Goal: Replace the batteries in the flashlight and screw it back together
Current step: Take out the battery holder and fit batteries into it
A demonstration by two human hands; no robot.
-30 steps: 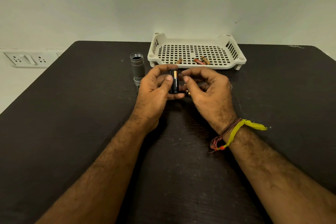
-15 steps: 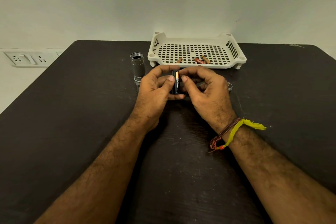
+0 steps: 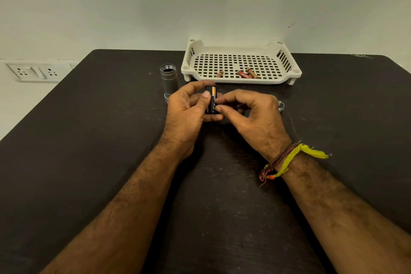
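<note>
Since half a second ago your right hand [image 3: 251, 115] has dropped a little, its thumb and forefinger now meeting the lower part of the battery holder [image 3: 212, 100] instead of the middle, while your left hand [image 3: 189, 111] has kept its place; the left fingers curl round the black holder and keep it upright, thumb tip pressed on its near face, forefinger arched over the top; one copper-topped battery [image 3: 214, 97] shows seated in the holder's right-hand slot; your right fingertips pinch at the holder's lower right edge, though whether they also hold anything of their own you cannot tell from this view; both hands hover just above the dark table [image 3: 89, 162], forearms reaching in from the near edge, a yellow and red thread band [image 3: 287, 162] on your right wrist; just left of your left hand the silver flashlight body [image 3: 168, 82] stands upright on the table, its threaded open end up, unmoved; beside your right hand a small metal part [image 3: 280, 105] peeks out, too hidden to identify; beyond, the white perforated tray [image 3: 240, 50] holds three old batteries [image 3: 244, 74] lying loose near its front edge; a wall socket panel [image 3: 33, 71] sits far left.
</note>
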